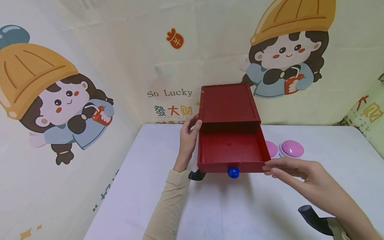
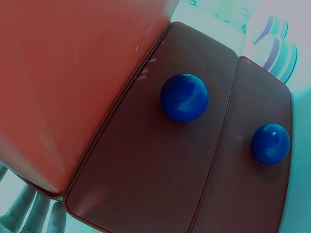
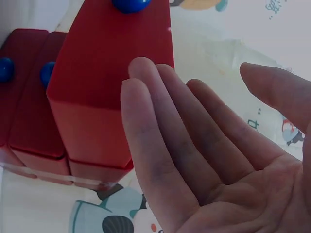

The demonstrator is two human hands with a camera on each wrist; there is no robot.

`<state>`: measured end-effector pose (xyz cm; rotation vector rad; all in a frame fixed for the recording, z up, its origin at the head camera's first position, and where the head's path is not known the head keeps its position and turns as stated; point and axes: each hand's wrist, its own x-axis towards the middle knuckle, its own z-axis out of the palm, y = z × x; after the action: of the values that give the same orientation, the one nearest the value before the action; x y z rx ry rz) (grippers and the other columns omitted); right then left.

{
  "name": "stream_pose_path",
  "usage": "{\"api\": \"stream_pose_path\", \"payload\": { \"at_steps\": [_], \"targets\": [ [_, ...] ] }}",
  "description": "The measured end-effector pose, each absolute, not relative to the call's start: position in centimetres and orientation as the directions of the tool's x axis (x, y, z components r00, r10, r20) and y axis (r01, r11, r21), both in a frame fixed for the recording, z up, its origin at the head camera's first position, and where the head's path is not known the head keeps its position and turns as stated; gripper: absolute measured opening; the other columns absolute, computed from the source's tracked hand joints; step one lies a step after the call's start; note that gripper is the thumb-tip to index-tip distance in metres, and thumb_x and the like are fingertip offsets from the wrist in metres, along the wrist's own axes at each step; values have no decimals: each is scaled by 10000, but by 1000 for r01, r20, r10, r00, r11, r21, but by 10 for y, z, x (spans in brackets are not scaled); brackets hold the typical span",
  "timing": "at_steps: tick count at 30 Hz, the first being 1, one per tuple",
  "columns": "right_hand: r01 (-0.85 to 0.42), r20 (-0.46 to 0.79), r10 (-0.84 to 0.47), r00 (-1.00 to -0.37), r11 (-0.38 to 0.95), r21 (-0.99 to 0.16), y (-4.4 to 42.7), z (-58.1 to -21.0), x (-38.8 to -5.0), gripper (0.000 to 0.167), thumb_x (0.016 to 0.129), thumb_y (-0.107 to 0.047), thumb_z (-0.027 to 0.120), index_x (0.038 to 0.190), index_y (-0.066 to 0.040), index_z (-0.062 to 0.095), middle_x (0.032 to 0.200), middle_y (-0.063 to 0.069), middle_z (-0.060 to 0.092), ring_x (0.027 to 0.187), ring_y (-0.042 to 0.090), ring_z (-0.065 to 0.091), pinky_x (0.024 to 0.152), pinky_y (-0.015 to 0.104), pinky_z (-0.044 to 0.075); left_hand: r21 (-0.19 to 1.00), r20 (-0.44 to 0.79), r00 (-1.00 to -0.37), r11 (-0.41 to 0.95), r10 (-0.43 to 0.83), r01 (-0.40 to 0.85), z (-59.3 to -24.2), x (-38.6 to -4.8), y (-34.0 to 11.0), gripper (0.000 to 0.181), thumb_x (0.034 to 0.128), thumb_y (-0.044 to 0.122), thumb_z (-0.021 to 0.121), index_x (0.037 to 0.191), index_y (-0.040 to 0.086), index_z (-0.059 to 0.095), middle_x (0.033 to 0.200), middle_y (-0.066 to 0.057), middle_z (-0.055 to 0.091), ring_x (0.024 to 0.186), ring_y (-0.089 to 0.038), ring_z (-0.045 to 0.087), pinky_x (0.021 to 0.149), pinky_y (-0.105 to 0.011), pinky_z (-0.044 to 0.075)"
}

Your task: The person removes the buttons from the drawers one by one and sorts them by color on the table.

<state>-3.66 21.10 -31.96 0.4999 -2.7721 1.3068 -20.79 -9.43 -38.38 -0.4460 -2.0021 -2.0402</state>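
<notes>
A red cabinet (image 1: 228, 104) stands with its top drawer (image 1: 216, 167) pulled out; the drawer's inside looks bare, and a blue knob (image 1: 233, 172) sits on its front. My left hand (image 1: 188, 141) rests along the cabinet's left side, its fingertips (image 2: 57, 218) visible past an edge in the left wrist view. Straight fingers of my right hand (image 1: 295, 171) touch the drawer's front right corner; in the right wrist view that hand (image 3: 209, 155) is spread beside the drawer (image 3: 121, 63). Two closed drawers below show blue knobs (image 2: 184, 97) in the left wrist view.
Two pink-topped round objects (image 1: 292, 148) stand right of the cabinet on the white table (image 1: 144, 200). Behind is a cream cloth (image 1: 126, 50) printed with cartoon figures. Black straps or mounts (image 1: 313, 220) show at both wrists.
</notes>
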Motion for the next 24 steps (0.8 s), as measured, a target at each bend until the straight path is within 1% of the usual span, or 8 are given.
{"api": "stream_pose_path", "payload": {
  "at_steps": [5, 10, 13, 20, 24],
  "targets": [
    [-259, 106, -286, -952, 577, -775, 205, -321, -37, 244, 964, -233, 655, 1207, -221, 678, 1045, -115, 739, 907, 39, 703, 693, 223, 581, 930, 368, -929, -28, 43, 367, -373, -200, -94, 440, 1015, 156, 551, 1443, 76, 492, 1395, -111, 551, 1252, -206, 517, 1035, -334, 489],
    [-251, 82, -318, -945, 535, -807, 201, -324, -40, 259, 982, -206, 626, 1231, -149, 674, 1059, -63, 745, 899, 45, 702, 704, 220, 581, 928, 373, -927, -24, 45, 372, -357, -188, -92, 433, 1010, 125, 548, 1427, 24, 493, 1375, -132, 561, 1239, -217, 529, 1030, -335, 492],
    [-244, 68, -341, -938, 506, -827, 199, -326, -42, 268, 994, -187, 604, 1245, -114, 664, 1075, -39, 744, 903, 48, 701, 718, 215, 580, 926, 378, -925, -20, 45, 377, -357, -188, -92, 432, 1009, 133, 553, 1425, 29, 497, 1372, -130, 564, 1237, -218, 531, 1027, -340, 495],
    [-284, 109, -411, -905, 393, -874, 190, -329, -43, 228, 1017, -148, 555, 1213, -110, 665, 1094, -39, 740, 935, 102, 720, 769, 237, 587, 927, 375, -926, -26, 48, 374, -357, -187, -93, 437, 1011, 155, 557, 1428, 38, 498, 1382, -120, 560, 1244, -207, 524, 1029, -341, 496],
    [-277, 96, -447, -889, 361, -890, 187, -333, -45, 254, 1030, -140, 526, 1239, -66, 649, 1114, -13, 735, 949, 99, 717, 774, 249, 590, 926, 378, -925, -29, 46, 377, -356, -187, -92, 432, 1011, 139, 553, 1425, 28, 497, 1382, -127, 560, 1247, -219, 525, 1016, -317, 502]
  ]
}}
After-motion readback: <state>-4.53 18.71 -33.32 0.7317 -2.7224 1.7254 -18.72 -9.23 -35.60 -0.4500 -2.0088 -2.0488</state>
